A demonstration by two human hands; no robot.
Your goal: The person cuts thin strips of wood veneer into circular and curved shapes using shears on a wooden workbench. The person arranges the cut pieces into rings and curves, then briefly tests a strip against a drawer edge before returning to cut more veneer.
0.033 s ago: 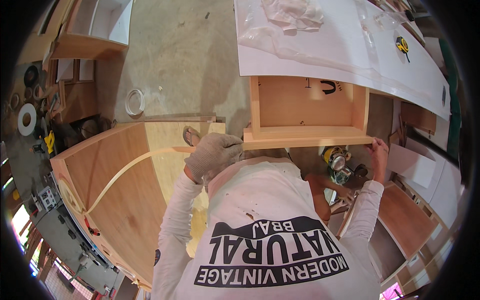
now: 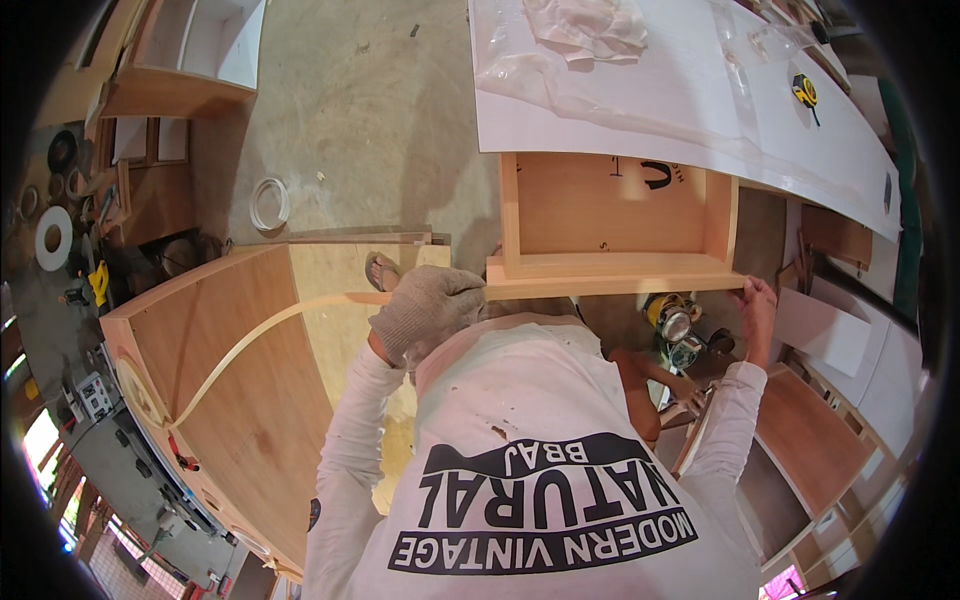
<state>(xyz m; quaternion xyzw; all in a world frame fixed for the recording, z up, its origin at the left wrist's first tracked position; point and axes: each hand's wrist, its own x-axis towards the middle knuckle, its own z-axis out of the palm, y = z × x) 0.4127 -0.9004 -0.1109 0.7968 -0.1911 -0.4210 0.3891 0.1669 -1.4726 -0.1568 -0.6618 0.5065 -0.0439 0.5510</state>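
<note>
A wooden drawer (image 2: 610,262) stands in front of me with its front panel toward my body. My left hand (image 2: 428,312), in a grey-brown knit glove, is closed on a long thin wood-coloured edging strip (image 2: 245,342) at the left end of that panel. From the glove the strip arcs left to a coil (image 2: 140,390). At the panel's right corner my right hand (image 2: 758,300), bare, pinches the strip's end or the panel edge; which one is too small to tell.
A white tabletop (image 2: 620,110) overhangs the drawer's far side, carrying crumpled cloth (image 2: 590,28) and a yellow tape measure (image 2: 804,90). Large plywood panels (image 2: 260,390) lie left. Another person's hand (image 2: 685,392) is low right, near round metal-and-glass objects (image 2: 676,328). A white coil (image 2: 269,204) lies on the floor.
The other person's arm and hand at the lower right have shifted slightly. My hands, the strip and the drawer stay in place.
</note>
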